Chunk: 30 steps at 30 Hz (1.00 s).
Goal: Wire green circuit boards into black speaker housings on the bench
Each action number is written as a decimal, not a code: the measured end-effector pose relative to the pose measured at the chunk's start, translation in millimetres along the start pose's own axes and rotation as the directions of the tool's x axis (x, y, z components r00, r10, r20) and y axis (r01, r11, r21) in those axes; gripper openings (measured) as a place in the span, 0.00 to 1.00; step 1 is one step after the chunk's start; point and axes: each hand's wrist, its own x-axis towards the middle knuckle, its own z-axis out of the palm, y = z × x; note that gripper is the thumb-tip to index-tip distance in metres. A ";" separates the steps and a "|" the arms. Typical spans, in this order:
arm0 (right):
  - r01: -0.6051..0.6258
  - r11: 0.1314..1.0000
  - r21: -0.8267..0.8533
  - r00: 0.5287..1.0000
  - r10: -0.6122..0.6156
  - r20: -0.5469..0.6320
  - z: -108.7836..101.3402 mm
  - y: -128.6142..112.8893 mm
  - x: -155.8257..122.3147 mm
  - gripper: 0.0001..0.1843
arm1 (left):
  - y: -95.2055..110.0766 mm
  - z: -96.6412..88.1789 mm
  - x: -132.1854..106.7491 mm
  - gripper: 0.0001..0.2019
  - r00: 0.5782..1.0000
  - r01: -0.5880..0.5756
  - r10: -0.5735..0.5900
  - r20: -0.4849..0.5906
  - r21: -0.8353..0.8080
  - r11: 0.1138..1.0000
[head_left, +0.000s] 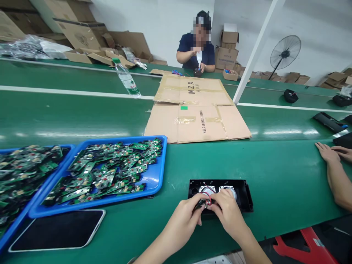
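Observation:
A black plastic speaker housing (244, 194) with two round silver speakers lies on the green belt in front of me. My left hand (188, 211) and my right hand (227, 209) meet over its near edge. Both hands pinch a small part with red and black wires (208, 200) between their fingertips. Left of the housing stands a blue tray (154, 179) heaped with several green circuit boards (110, 170).
A second blue tray of boards (19, 176) sits at the far left, a dark phone (59, 229) lies before it. Flattened cardboard (196, 110) and a water bottle (127, 79) lie farther out. Another person's hands (332, 152) rest at the right; a seated person (196, 46) works opposite.

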 end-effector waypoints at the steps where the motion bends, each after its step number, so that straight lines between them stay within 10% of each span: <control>1: -0.027 0.999 0.021 0.999 0.026 0.029 -2.0 -1.0 0.9 0.03 | 1.0 -0.6 -0.1 0.13 1.000 0.005 -0.005 0.000 0.018 1.000; 6: -0.124 0.982 0.141 0.992 0.118 0.049 -9.1 -4.6 9.2 0.11 | 4.0 -6.4 -0.8 0.14 0.987 0.143 -0.148 -0.055 -0.085 0.986; 18: -0.278 0.941 -0.196 0.961 0.270 -0.066 2.5 7.2 18.6 0.15 | 3.0 -5.4 0.2 0.11 0.970 0.224 -0.240 -0.046 -0.229 0.947; 30: -0.068 0.965 0.254 0.997 0.060 0.040 -22.6 6.4 -16.9 0.11 | 0.1 4.3 6.2 0.16 0.977 0.190 -0.197 -0.080 -0.079 0.979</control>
